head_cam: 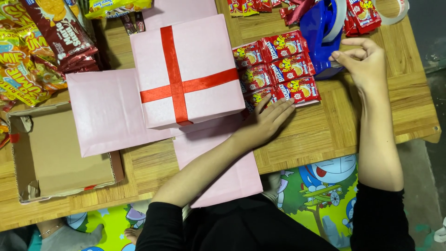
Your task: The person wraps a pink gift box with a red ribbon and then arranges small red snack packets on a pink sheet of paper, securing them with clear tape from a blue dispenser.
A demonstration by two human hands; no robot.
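Red snack packets (278, 69) | between hands | left fingers (278, 109) touching

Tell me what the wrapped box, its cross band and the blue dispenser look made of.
Wrapped box: matte pale pink paper, with creased folds at the edges. Cross band: red ribbon, probably satin, slight sheen. Blue dispenser: glossy hard plastic with highlights; right hand is at it, left hand rests on the pink sheet.

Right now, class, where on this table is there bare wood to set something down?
Bare table lies right of the left hand, below the red snack packets. A strip lies between cardboard box and pink paper. The top edge is crowded around the tape dispenser.
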